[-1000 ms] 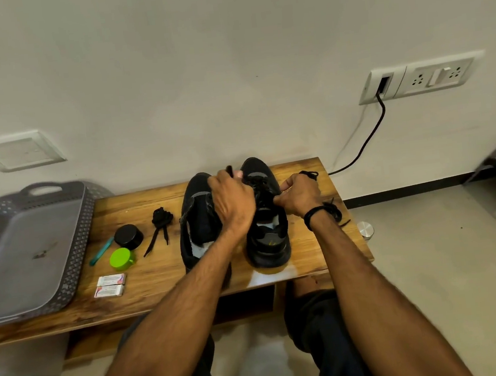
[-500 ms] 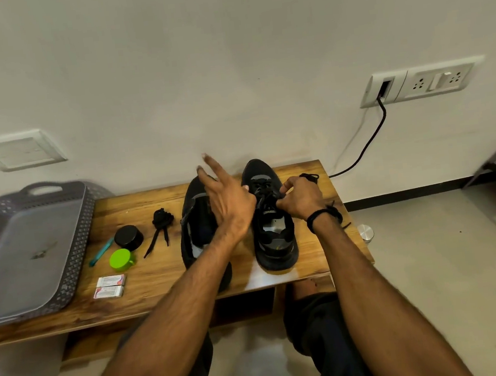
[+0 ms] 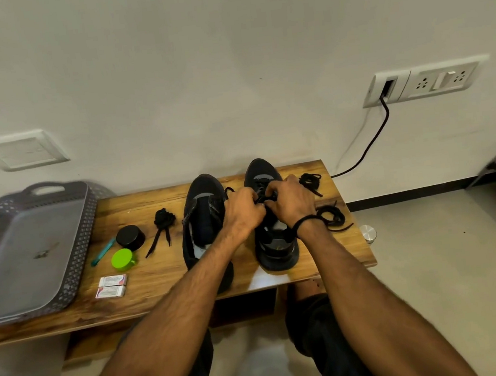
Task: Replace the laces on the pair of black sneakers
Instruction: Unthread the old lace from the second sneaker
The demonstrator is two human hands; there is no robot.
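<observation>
Two black sneakers stand side by side on a wooden bench (image 3: 160,293), toes toward the wall. The left sneaker (image 3: 202,220) has its tongue pulled open. Over the lacing of the right sneaker (image 3: 273,246) my left hand (image 3: 243,211) and my right hand (image 3: 290,200) meet, fingers curled, each pinching the black lace (image 3: 262,198) on that shoe. A bundled black lace (image 3: 163,225) lies left of the shoes. Two loose black laces lie to the right, one (image 3: 310,179) near the wall and one (image 3: 333,216) by my right wrist.
A grey perforated tray (image 3: 87,224) sits at the bench's left end. Beside it lie a teal stick (image 3: 103,251), a black round tin (image 3: 130,237), a green lid (image 3: 122,259) and two small white boxes (image 3: 112,286). A black cable (image 3: 368,146) hangs from the wall socket.
My left hand, lifted with fingers spread half a second ago, has come back down onto the right sneaker's lace. My right hand stayed at the lacing.
</observation>
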